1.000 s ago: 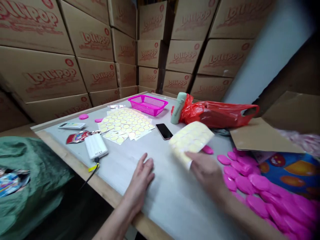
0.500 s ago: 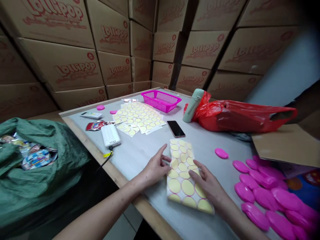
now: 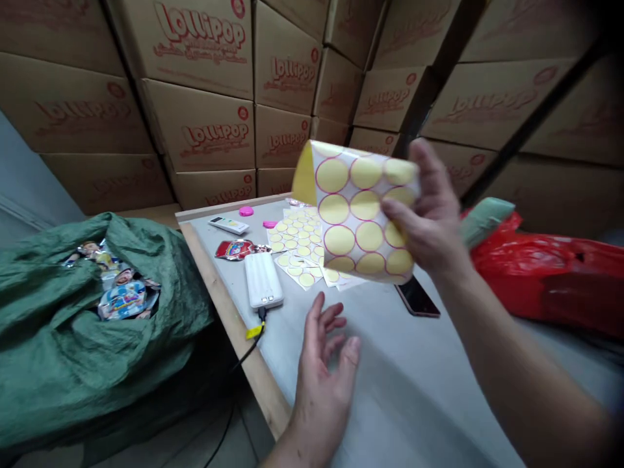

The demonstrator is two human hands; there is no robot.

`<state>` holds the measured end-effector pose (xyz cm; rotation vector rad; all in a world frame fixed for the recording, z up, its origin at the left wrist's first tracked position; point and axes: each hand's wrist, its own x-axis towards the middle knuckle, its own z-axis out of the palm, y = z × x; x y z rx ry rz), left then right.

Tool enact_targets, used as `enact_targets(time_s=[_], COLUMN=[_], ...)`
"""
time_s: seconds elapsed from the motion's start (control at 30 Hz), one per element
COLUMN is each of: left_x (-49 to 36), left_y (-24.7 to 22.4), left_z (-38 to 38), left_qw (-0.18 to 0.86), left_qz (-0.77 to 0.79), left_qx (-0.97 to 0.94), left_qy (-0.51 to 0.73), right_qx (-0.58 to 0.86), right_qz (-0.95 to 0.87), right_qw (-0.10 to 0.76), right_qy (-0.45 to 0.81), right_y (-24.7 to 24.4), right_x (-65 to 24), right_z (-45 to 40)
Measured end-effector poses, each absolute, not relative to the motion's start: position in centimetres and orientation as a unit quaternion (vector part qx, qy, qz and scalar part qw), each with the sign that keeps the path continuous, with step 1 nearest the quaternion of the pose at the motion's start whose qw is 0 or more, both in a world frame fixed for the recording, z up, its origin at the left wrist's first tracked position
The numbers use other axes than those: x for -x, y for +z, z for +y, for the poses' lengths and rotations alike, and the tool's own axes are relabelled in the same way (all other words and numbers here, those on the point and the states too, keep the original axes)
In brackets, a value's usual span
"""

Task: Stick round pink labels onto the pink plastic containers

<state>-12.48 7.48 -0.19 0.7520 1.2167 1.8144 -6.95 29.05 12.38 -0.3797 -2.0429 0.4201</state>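
Observation:
A folded sheet of round yellow stickers [image 3: 358, 211] hangs above the table, its yellow underside showing at the left edge. My right hand [image 3: 431, 214] grips its right side, thumb in front and fingers behind. Below the sheet, my left hand [image 3: 326, 370] is palm up with its fingers apart and holds nothing. More sticker sheets [image 3: 297, 237] lie on the table behind, partly covered by the raised sheet. A black phone [image 3: 418, 298] rests under the sheet's lower right corner.
On the table [image 3: 390, 390] are a white power bank [image 3: 263, 279] with a cable, a red packet [image 3: 236, 249] and a remote [image 3: 229, 225]. A green bottle [image 3: 487, 221] and red bag [image 3: 550, 273] stand right. A green sack [image 3: 180, 312] is left; cartons [image 3: 214, 133] rise behind.
The sticker sheet has been lifted off the table in my right hand. My left hand has come away from it and turned palm up. The view has swung left.

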Motion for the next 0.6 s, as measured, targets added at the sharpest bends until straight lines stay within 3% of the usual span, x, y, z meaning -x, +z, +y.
enact_targets(time_s=[0.27,0.43,0.6], left_x=[11.5,12.6,12.9], left_y=[-1.5,-0.7,0.4], left_z=[6.6,6.5,6.3], left_qw=[0.425,0.379,0.363], left_qz=[0.55,0.578,0.597], left_qx=[-0.347,-0.417,-0.451], left_qy=[0.629,0.59,0.556], right_qx=[0.321,0.355,0.368], right_qz=[-0.878,-0.881,-0.903], right_qw=[0.321,0.293,0.194], right_qy=[0.152,0.113,0.103], right_y=[-0.8,0.5,3.6], right_x=[12.6,9.9,-1.1], right_z=[38.5,35.2,25.2])
